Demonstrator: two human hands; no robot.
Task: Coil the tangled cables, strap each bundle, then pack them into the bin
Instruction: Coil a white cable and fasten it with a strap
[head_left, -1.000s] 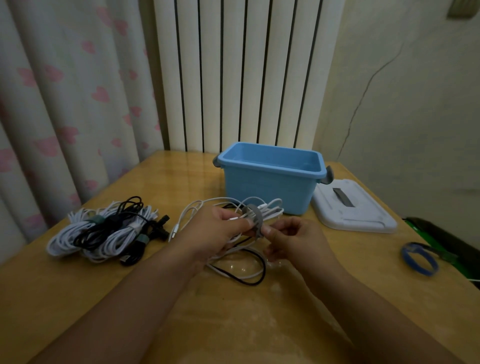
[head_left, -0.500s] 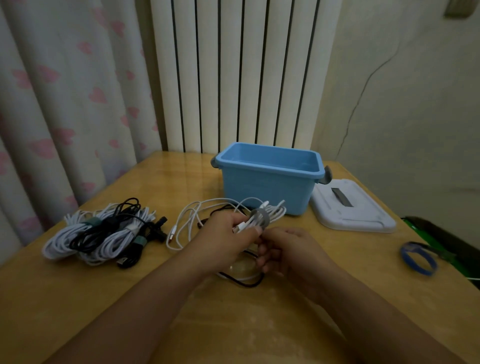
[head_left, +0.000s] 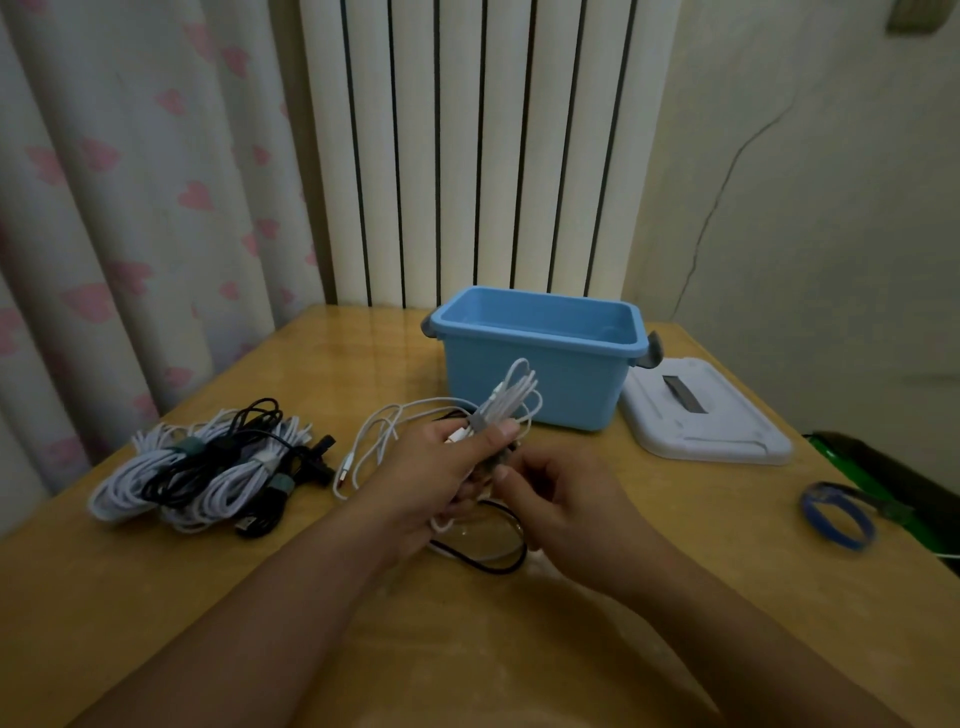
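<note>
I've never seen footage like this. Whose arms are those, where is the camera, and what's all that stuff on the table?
There is no machine here: a person wears a camera on the head, looking forward and down, so you see their own arms. The left hand grips a white cable bundle with a grey strap around it; the right hand pinches the strap's lower end. All this is on a wooden table. Behind the hands stands an open blue bin, its white lid lying to the right. On the left lies a pile of strapped cables. A loose black cable lies under the hands, and a blue band sits far right.
</note>
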